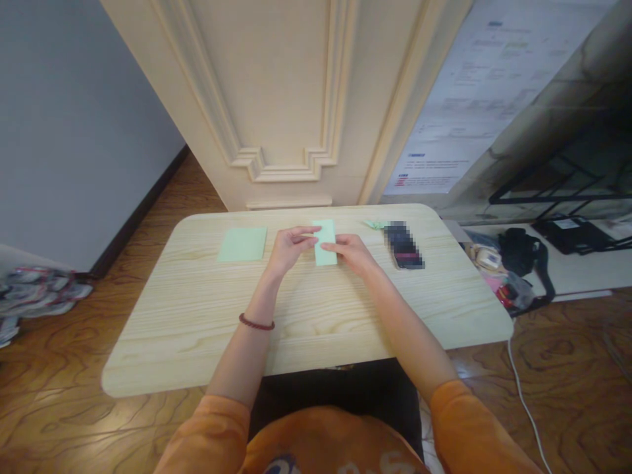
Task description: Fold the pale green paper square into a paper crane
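A narrow folded piece of light green paper [325,232] is held upright between both my hands over the middle of the table. My left hand [289,249] pinches its left edge between thumb and fingers. On its right edge my right hand [353,252] grips it, the thumb in front and the other fingers mostly hidden behind. A flat green paper square [242,244] lies on the table to the left of my hands; whether it is one sheet or a stack I cannot tell.
The pale wood-grain table [316,322] has rounded corners and stands against a cream panelled door or wall [276,79]. To the right lie a small folded green paper piece [375,224] and a phone [405,247], blurred by pixels. A white cable [523,388] runs down beside the table.
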Motion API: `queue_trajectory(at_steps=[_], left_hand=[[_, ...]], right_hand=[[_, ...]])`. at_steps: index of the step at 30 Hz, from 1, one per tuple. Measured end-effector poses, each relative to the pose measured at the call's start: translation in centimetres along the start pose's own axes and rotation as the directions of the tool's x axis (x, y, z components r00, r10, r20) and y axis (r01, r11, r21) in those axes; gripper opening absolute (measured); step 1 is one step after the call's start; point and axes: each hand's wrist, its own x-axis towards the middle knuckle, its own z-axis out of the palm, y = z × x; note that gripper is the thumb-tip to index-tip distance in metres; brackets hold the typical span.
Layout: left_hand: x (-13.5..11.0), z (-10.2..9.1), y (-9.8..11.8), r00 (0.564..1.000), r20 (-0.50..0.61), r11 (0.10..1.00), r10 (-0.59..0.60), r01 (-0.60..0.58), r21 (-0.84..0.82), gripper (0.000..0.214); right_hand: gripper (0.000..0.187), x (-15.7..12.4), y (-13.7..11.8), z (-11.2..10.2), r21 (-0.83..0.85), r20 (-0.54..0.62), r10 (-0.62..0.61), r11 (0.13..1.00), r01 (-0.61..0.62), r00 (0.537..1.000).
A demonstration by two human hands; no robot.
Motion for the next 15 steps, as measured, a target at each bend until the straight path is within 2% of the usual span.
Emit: queue_trajectory(at_steps=[11,15], left_hand=[[0.11,0.21,-0.19,0.999,-0.04,1.0,0.003,-0.003,-0.019,0.041],[0.17,0.44,-0.02,0.996,-0.086,0.999,0.017,-0.02,-0.025,0.033]], right_hand=[[0.035,-0.01,-0.02,-0.03,0.001,-0.01,-0.004,1.0,0.004,1.0],[0.037,0.0,0.08,-0.1,-0.01,-0.018,-0.007,1.0,0.007,1.0]])
